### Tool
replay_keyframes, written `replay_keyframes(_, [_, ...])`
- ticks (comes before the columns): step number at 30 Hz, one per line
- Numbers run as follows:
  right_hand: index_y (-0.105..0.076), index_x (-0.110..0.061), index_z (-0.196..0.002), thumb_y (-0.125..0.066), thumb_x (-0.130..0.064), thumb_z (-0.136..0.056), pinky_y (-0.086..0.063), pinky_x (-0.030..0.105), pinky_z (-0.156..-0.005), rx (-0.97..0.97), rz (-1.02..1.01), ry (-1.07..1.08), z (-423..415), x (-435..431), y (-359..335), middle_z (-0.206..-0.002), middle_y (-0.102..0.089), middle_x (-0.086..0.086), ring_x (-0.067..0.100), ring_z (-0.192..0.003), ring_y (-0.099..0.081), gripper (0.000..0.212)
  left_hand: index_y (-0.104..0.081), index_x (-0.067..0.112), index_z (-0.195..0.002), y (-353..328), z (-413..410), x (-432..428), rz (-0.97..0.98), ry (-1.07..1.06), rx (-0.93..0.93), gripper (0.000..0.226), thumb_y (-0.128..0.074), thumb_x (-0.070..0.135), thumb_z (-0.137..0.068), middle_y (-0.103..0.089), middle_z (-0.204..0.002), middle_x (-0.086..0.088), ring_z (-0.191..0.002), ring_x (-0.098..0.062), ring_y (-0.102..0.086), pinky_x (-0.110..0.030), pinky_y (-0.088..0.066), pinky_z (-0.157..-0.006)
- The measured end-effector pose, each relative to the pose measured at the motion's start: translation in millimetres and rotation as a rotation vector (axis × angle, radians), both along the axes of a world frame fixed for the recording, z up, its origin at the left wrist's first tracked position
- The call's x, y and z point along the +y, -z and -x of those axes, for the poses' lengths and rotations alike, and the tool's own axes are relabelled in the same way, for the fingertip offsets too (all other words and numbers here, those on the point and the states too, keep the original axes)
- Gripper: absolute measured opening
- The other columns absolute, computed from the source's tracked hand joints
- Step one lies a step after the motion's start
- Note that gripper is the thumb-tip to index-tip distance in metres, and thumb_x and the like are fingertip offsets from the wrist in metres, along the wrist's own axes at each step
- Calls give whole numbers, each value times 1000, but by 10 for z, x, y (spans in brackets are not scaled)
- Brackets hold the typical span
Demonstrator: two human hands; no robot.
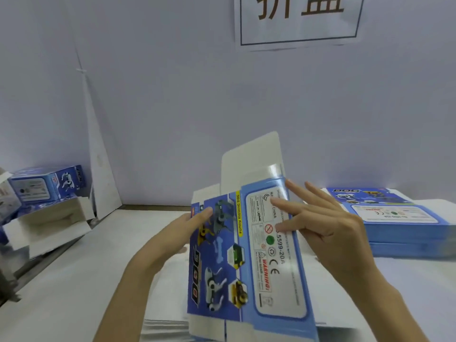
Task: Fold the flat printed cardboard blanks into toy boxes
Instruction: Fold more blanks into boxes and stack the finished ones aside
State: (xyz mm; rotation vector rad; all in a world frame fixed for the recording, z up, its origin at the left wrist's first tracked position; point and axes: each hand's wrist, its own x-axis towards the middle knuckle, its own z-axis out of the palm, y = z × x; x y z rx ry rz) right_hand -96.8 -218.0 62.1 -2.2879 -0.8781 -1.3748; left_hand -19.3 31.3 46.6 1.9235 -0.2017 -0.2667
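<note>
Fingers (288, 206) of right hand (330, 225) straight on cardboard blank (222, 267), left hand (180, 228) pinching its edge, folded box (49, 185) well apart

Left grip (195, 222) pinches the blank (217, 267) by its edge, thumb in front; right grip (328, 225) presses flat, fingers straight and spread.

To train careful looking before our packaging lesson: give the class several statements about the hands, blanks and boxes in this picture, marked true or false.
1. The left hand grips the blank at its left edge. True.
2. The right hand is clenched in a fist. False: its straight fingers rest on the blank's label panel.
3. A stack of flat blanks lies on the right. True.
4. The folded box at far left is red. False: it is blue.
</note>
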Motion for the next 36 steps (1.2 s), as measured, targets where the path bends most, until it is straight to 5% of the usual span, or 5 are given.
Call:
replay_keyframes(6, [-58, -32, -123, -43, 0, -98, -47, 10, -90, 370, -548, 32, 4, -68, -3, -141, -52, -1, 19, -122, -56, 43, -62, 11, -114, -80, -31, 30, 571, -22, -139, 41, -64, 28, -76, -75, -96, -12, -77, -25, -73, -32, -60, -62])
replay_keyframes(10, [-49, -45, -122, -45, -38, -92, -55, 18, -70, 742, -775, -179, 44, -20, -56, -114, -65, -24, -1, -104, -63, 31, -62, 15, -113, -124, 33, -139, 683, -98, -288, 36, -61, 27, -79, -75, -98, -7, -82, -24, -73, -33, -60, -64])
replay_keyframes(15, [-60, -33, -111, -55, -25, -94, -50, 14, -51, 704, -955, -156, 27, 84, -62, -95, -72, -11, 2, -77, -70, 20, -65, 22, -107, -117, 149, -395, 702, -193, -339, 18, -54, 27, -93, -75, -97, -5, -83, -24, -73, -34, -60, -63])
replay_keyframes(28, [-32, -29, -146, -60, -84, -43, -52, 42, -95, 823, -778, 139, 60, 186, -103, -126, -59, -13, 12, -114, -58, 120, -52, 31, -125, -127, 295, -620, 522, -249, -509, 30, -51, 35, -95, -70, -106, 8, -94, -13, -70, -23, -58, -68])
replay_keyframes(36, [-72, -14, -84, -74, -37, -72, -54, 25, -65, 972, -924, -427, 126, 191, -148, -86, -75, 5, 19, -78, -72, 26, -34, 53, -138, -104, 361, -799, 517, 41, -260, 66, -53, 56, -75, -53, -136, 16, -111, -6, -62, -24, -56, -84])
